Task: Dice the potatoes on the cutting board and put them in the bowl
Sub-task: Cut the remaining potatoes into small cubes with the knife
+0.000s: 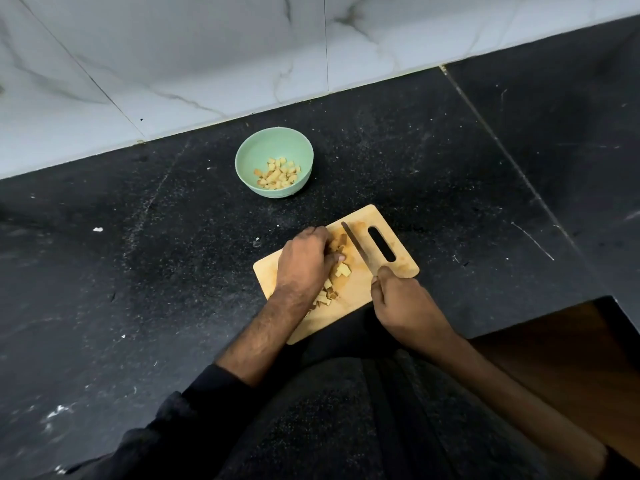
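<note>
A wooden cutting board (360, 296) lies on the black counter. Diced potato pieces (341, 270) lie scattered along its middle, partly under my left hand. My left hand (304, 258) rests on the board with its fingers curled over potato pieces at the far end. My right hand (398, 299) grips the handle of a knife (358, 247), whose blade lies across the board just right of the pieces, beside the board's handle slot. A pale green bowl (256, 150) stands farther back, holding several potato cubes (277, 173).
The black stone counter (138, 254) spreads left and right. A white marble wall (173, 64) runs along the back. The counter's edge drops off at the lower right to a brown wooden surface (571, 375). Small white crumbs dot the counter.
</note>
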A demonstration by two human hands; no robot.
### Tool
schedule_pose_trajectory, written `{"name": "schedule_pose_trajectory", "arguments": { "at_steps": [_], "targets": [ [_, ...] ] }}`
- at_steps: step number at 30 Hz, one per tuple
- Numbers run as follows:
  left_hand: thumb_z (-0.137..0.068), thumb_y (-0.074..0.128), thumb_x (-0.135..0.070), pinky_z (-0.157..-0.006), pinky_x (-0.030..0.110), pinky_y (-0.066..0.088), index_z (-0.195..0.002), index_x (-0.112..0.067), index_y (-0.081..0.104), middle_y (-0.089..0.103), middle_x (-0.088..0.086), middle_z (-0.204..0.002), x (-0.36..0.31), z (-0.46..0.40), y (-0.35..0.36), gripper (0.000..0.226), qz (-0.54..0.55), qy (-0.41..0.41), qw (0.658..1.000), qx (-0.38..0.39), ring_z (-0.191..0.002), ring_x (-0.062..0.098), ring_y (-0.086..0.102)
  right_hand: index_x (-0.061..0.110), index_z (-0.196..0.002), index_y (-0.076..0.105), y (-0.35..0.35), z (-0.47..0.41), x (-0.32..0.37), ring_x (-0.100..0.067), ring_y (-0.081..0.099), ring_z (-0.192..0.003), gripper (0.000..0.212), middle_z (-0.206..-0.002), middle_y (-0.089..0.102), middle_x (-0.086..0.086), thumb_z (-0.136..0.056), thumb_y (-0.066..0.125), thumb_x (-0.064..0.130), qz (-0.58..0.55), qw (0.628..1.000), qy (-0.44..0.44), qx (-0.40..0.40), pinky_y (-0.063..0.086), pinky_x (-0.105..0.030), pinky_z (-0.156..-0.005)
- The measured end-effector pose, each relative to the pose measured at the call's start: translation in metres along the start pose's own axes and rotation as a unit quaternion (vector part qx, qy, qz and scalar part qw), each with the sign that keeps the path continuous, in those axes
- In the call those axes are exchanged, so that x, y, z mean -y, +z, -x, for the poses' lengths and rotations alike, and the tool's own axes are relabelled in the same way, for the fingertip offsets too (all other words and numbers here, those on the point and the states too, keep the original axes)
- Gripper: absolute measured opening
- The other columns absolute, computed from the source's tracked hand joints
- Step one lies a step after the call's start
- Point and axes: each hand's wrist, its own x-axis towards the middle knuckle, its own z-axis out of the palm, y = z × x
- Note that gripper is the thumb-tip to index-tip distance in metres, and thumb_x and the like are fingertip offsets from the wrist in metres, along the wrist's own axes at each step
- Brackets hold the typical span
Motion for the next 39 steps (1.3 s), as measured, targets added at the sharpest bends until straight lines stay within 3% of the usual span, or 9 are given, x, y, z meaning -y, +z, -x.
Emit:
{"name": "schedule_pose_trajectory", "arguments": {
  "at_steps": [5,12,16,21,28,32,36,39],
  "targets": [
    [-0.082,0.081,-0.023,-0.096,0.033,0.048,-0.121,-0.017,0.066,0.061,0.0,-0.111,0.007,-0.002,-0.004,0.043,0.048,0.02,0.998,0.044,-0.104,0.017,0.058,0.016,-0.11,0.046,-0.001,-0.007,0.003,-0.032,0.063,-0.09,0.024,-0.089,0.059,-0.007,-0.105,0.033,0.036,0.028,0.999,0.019,0.024,0.05,-0.043,-0.074],
    [-0.088,0.074,-0.016,-0.093,0.036,0.05,-0.112,-0.015,0.071,0.063,0.002,-0.107,0.008,-0.004,-0.003,0.024,0.053,0.022,0.998,0.023,-0.101,0.019,0.06,0.015,-0.115,0.046,-0.005,-0.008,0.005,-0.03,0.062,-0.092,0.026,-0.087,0.051,-0.003,-0.105,0.032,0.034,0.036,0.998,-0.002,0.049,0.048,-0.041,-0.074],
    [-0.088,0.074,-0.018,-0.092,0.037,0.051,-0.111,-0.014,0.072,0.063,0.002,-0.107,0.007,-0.004,0.0,0.023,0.057,0.021,0.998,0.017,-0.099,0.017,0.06,0.015,-0.117,0.044,-0.007,-0.008,0.003,-0.032,0.061,-0.094,0.026,-0.085,0.049,-0.002,-0.106,0.03,0.034,0.052,0.998,0.006,0.036,0.042,-0.039,-0.071],
    [-0.085,0.077,-0.037,-0.087,0.035,0.052,-0.116,-0.016,0.07,0.062,0.0,-0.103,0.008,0.0,0.0,0.038,0.051,0.013,0.999,-0.014,-0.095,0.018,0.061,0.016,-0.11,0.043,-0.009,-0.008,0.009,-0.031,0.061,-0.089,0.022,-0.079,0.045,0.0,-0.106,0.03,0.034,0.037,0.999,-0.008,0.039,0.044,-0.039,-0.07],
    [-0.089,0.073,-0.031,-0.09,0.04,0.051,-0.117,-0.019,0.07,0.068,0.0,-0.105,0.005,0.0,0.001,0.031,0.001,0.025,0.998,-0.05,-0.098,0.022,0.064,0.018,-0.111,0.045,-0.009,-0.009,0.012,-0.026,0.062,-0.087,0.024,-0.086,0.057,-0.003,-0.105,0.031,0.035,0.034,0.998,-0.011,0.053,0.052,-0.045,-0.075],
    [-0.089,0.071,-0.031,-0.09,0.04,0.051,-0.115,-0.02,0.069,0.068,0.0,-0.104,0.005,-0.002,0.002,0.028,-0.013,0.029,0.999,-0.042,-0.098,0.022,0.064,0.018,-0.109,0.045,-0.01,-0.01,0.01,-0.026,0.062,-0.086,0.022,-0.082,0.054,-0.001,-0.105,0.032,0.035,0.037,0.998,-0.011,0.054,0.051,-0.042,-0.072],
    [-0.088,0.074,-0.027,-0.088,0.036,0.052,-0.111,-0.022,0.071,0.07,-0.003,-0.104,0.006,-0.004,-0.001,0.024,0.023,0.007,0.999,-0.025,-0.097,0.018,0.064,0.019,-0.107,0.045,-0.011,-0.01,0.011,-0.027,0.062,-0.089,0.021,-0.089,0.059,-0.006,-0.105,0.033,0.036,0.032,0.998,-0.004,0.061,0.051,-0.043,-0.074],
    [-0.084,0.08,-0.031,-0.074,0.029,0.055,-0.1,-0.022,0.074,0.072,-0.008,-0.089,0.005,-0.006,-0.004,0.019,0.117,-0.06,0.991,0.018,-0.082,0.009,0.066,0.018,-0.104,0.045,-0.011,-0.009,0.009,-0.029,0.061,-0.089,0.02,-0.089,0.059,-0.006,-0.105,0.033,0.035,0.028,0.998,-0.003,0.059,0.049,-0.041,-0.074]
  ]
}}
